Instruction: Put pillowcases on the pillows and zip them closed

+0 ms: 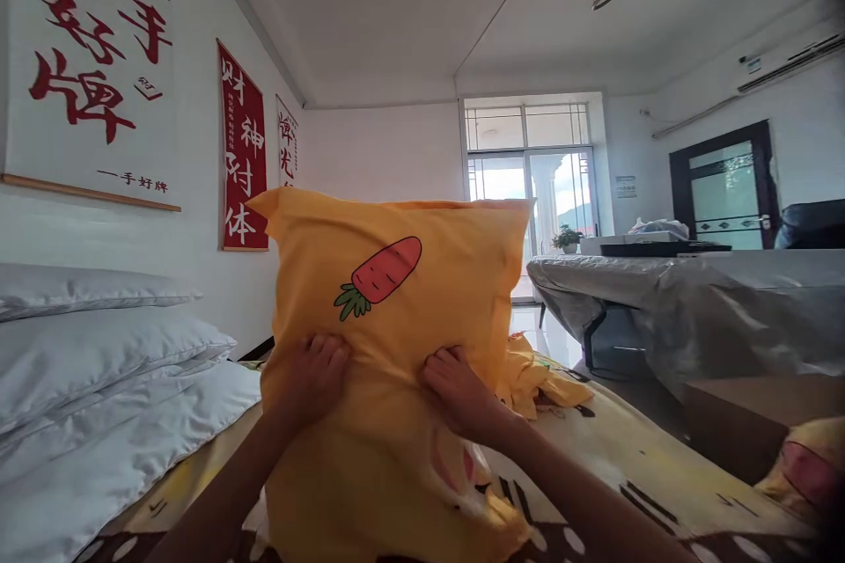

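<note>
Yellow pillow (389, 299) with carrot print stands upright on the bed (660, 466), held in front of the camera, its pillowcase bunched and slack toward the bottom.

Left hand (315, 376) — fingers curled, pressed into the lower front of the pillow, pinching fabric. Right hand (459, 391) — same posture just beside it, fingers bent and gripping the cloth. Neither is flat open; both have hold of the case over the filling.

Surroundings: stack of white pillows (99, 343) to the left, near but apart from the yellow one; second piece of yellow fabric (534, 378) crumpled on the bed behind the right hand; table under plastic sheet (693, 299) well apart to the right.

Risks, as judged:
- Grip is low and central, top corners unsupported — pillow could tip forward or sideways onto the white stack
- Loose case at the bottom may ride or twist if the filling shifts, leaving one corner empty
- Pinch is on cloth only; if the fabric slips, the filling sags and the case wrinkles around the carrot print
</note>
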Demonstrator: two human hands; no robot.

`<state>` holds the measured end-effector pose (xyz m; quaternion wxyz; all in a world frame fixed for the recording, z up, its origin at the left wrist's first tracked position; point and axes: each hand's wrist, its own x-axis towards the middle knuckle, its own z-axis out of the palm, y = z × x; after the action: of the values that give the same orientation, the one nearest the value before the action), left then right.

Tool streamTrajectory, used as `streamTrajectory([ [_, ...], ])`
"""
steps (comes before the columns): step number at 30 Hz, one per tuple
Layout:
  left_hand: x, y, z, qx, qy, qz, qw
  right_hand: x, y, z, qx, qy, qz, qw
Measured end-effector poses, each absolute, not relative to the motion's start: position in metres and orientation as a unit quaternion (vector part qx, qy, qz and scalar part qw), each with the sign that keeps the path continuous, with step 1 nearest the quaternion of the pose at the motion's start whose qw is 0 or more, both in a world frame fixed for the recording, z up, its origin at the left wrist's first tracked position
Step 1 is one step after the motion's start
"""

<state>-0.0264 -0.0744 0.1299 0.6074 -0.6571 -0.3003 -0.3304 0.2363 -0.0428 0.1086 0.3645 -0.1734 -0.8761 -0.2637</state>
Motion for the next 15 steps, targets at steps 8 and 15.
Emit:
streamTrajectory([
  [8, -0.026, -0.07, 0.112, -0.683, -0.284, -0.288, 0.608, 0.238, -0.006, 0.116, -0.229, -0.867, -0.238, 0.373],
  [15, -0.037, -0.069, 0.094, -0.748, -0.276, -0.256, 0.546, 0.236, 0.01, 0.103, -0.229, -0.884, -0.211, 0.35],
])
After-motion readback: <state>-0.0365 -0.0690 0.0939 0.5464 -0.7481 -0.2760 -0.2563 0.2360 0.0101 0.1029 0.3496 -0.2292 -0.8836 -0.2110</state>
